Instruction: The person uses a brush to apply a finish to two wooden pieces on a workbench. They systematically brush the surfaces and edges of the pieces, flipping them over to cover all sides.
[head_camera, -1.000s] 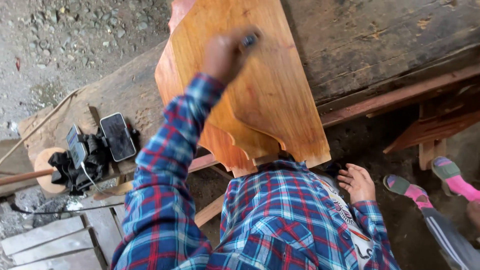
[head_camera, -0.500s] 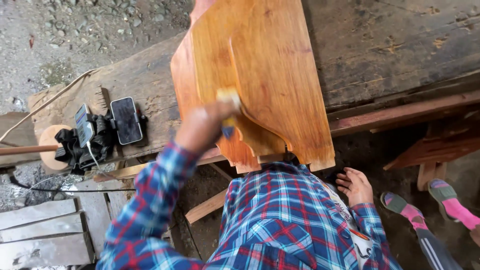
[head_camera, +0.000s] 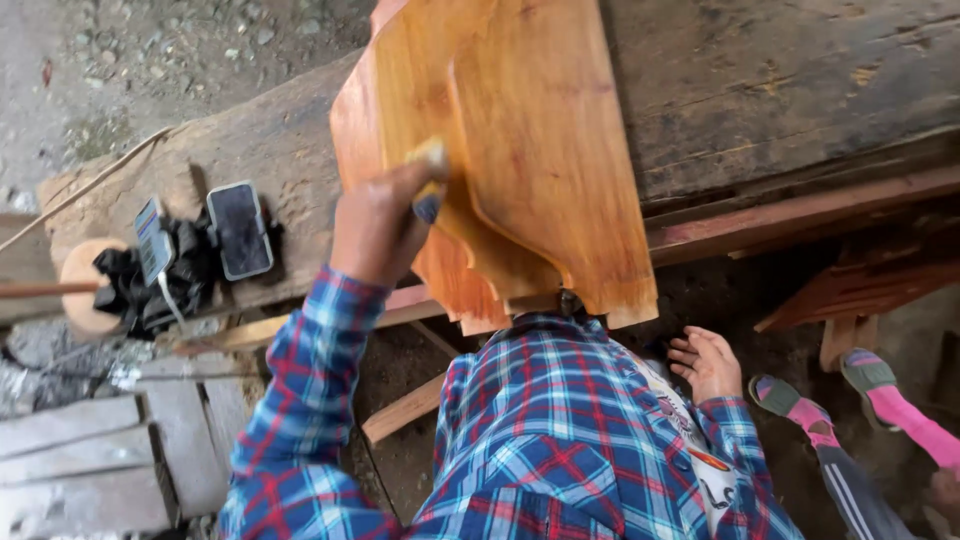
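Note:
Several shaped wooden boards (head_camera: 530, 150), glossy orange, lie stacked on a rough grey timber bench (head_camera: 780, 90), their near ends overhanging its edge. My left hand (head_camera: 380, 225) is closed around a small brush (head_camera: 430, 180) with a pale head, pressed onto the left part of the top boards. My plaid sleeve runs down from it. My right hand (head_camera: 705, 365) hangs low beside my hip, below the boards' near edge, fingers spread and holding nothing.
A black phone (head_camera: 240, 230) and a second small device (head_camera: 152, 240) rest on a black cloth bundle (head_camera: 160, 285) on the bench's left end, by a round wooden disc (head_camera: 85, 285). Grey planks (head_camera: 90, 460) lie lower left. Feet in pink socks (head_camera: 880, 400) show lower right.
My left hand drew the brush from the far end of the boards down toward their near edge, then came slightly back up. The right hand stayed by my hip.

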